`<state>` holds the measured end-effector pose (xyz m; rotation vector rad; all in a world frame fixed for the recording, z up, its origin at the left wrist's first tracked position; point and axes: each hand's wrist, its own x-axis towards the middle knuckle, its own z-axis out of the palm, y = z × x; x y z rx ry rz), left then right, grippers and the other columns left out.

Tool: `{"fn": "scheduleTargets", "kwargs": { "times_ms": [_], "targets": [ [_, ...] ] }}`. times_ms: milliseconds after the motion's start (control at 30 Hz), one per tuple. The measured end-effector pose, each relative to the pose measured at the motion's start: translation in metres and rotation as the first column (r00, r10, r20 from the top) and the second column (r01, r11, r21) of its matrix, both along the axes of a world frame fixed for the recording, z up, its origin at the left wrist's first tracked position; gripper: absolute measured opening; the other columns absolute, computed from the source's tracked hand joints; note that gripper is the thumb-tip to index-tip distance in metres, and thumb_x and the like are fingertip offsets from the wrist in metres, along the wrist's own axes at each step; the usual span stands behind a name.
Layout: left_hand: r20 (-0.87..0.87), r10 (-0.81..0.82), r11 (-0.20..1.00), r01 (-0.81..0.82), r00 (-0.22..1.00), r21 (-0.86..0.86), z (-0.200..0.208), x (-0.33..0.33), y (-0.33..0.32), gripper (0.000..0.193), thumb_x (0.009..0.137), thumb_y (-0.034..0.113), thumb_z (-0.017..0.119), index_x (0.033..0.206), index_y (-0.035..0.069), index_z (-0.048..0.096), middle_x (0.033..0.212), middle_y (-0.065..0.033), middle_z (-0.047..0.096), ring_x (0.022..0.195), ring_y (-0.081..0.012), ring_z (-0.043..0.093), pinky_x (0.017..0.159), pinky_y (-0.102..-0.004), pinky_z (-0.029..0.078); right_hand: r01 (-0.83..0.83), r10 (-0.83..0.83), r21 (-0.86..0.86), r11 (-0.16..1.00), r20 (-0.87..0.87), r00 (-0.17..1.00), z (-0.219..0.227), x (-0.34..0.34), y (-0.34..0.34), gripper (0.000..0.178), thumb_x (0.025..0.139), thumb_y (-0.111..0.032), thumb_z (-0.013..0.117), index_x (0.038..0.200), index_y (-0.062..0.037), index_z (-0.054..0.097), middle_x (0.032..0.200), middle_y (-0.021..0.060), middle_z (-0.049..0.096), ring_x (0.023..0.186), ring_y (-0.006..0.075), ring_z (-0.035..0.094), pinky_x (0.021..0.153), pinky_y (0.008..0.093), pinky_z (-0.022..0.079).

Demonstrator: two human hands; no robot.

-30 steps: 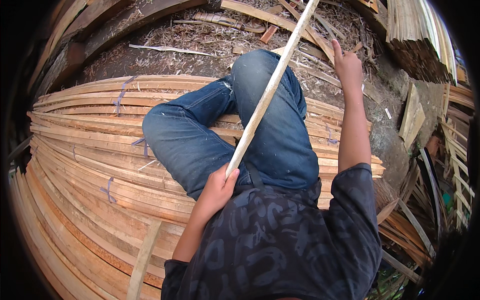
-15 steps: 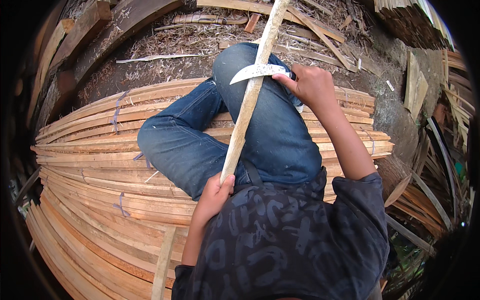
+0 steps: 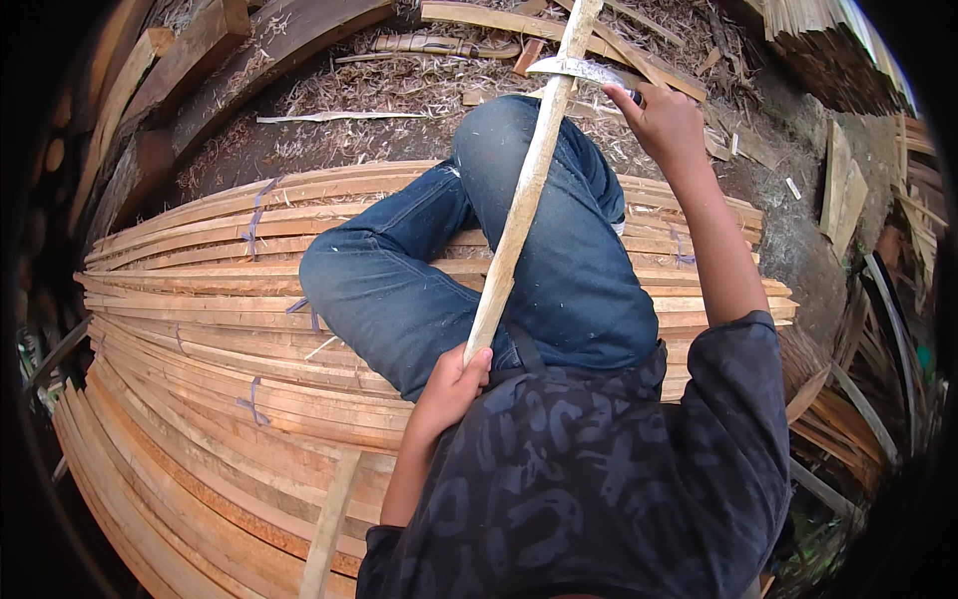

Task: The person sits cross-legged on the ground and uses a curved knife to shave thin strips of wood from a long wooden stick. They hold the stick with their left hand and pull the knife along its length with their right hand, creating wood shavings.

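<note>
A long pale wooden pole (image 3: 527, 195) slants across my raised knee, its lower end at my waist and its upper end running out past the top edge. My left hand (image 3: 454, 387) is wrapped round that lower end. Farther up, my right hand (image 3: 664, 125) grips the dark handle of a knife with a curved blade (image 3: 589, 71), speckled white. The blade lies crosswise over the pole, beyond the knee; whether its edge bites into the wood cannot be made out. Most of the handle is hidden in my fist.
I sit on bundles of sawn wooden strips (image 3: 200, 329) tied with purple string (image 3: 253, 401). Shavings (image 3: 349, 100) and offcuts litter the ground ahead. Heavy timbers (image 3: 185, 70) lie at the far left, a stack of boards (image 3: 838, 50) at the far right, loose slats along the right side.
My right hand has slid the knife up along the pole, away from me, from over the knee to beyond it. My left hand keeps its hold, and the view has shifted slightly.
</note>
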<state>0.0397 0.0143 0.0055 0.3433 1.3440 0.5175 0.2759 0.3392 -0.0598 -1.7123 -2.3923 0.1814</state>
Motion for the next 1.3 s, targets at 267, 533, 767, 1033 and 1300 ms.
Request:
{"fn": "scheduleTargets", "kwargs": {
  "times_ms": [267,533,767,1033,1300],
  "targets": [
    [-0.186,-0.108,0.987,0.129,0.976,0.101,0.003,0.004,0.002,0.029,0.099,0.027,0.049,0.084,0.002,0.051,0.063,0.0023,0.047,0.056,-0.0051,0.041,0.05,-0.0244,0.036,-0.202,0.214,-0.093,0.975,0.144,0.966,0.021,-0.026,-0.044,0.026,0.079,-0.033,0.067,0.076,-0.0072,0.065,0.064,0.0133,0.065,0.061,0.0294,0.067,0.055,0.0394,0.053],
    [-0.148,-0.038,0.996,0.05,0.988,0.075,0.005,0.004,0.004,0.031,0.099,0.026,0.049,0.082,0.001,0.052,0.063,0.001,0.047,0.055,-0.0062,0.041,0.051,-0.0256,0.036,-0.053,0.056,-0.037,0.998,0.094,0.994,0.003,-0.024,0.001,0.019,0.082,-0.025,0.064,0.077,-0.0077,0.069,0.068,0.0158,0.066,0.065,0.0298,0.067,0.057,0.0403,0.053],
    [-0.169,-0.073,0.991,0.091,0.983,0.097,0.005,0.003,0.013,0.031,0.1,0.027,0.048,0.08,0.002,0.05,0.063,0.0011,0.047,0.056,-0.006,0.041,0.052,-0.0251,0.036,0.034,-0.044,0.074,0.997,0.129,0.991,-0.011,0.013,0.029,0.016,0.082,-0.024,0.063,0.086,-0.01,0.07,0.066,0.0148,0.066,0.063,0.0305,0.067,0.057,0.0398,0.054],
    [-0.155,-0.026,0.996,0.039,0.988,0.08,0.002,0.005,0.008,0.03,0.099,0.026,0.049,0.08,0.003,0.05,0.063,0.002,0.046,0.056,-0.0046,0.039,0.049,-0.0239,0.034,-0.097,0.111,-0.117,0.988,0.117,0.987,0.0,-0.019,-0.015,0.018,0.08,-0.024,0.064,0.088,-0.0087,0.071,0.072,0.0172,0.067,0.068,0.0313,0.068,0.06,0.0411,0.054],
    [-0.148,-0.022,0.998,0.03,0.989,0.053,0.005,0.005,0.013,0.031,0.1,0.026,0.048,0.08,0.002,0.049,0.063,0.0009,0.046,0.055,-0.0056,0.04,0.05,-0.025,0.035,-0.127,0.138,-0.177,0.976,0.051,0.989,0.008,-0.033,-0.031,0.017,0.078,-0.021,0.064,0.079,-0.0043,0.068,0.07,0.0199,0.066,0.067,0.0326,0.068,0.06,0.0443,0.055]
  ]
}}
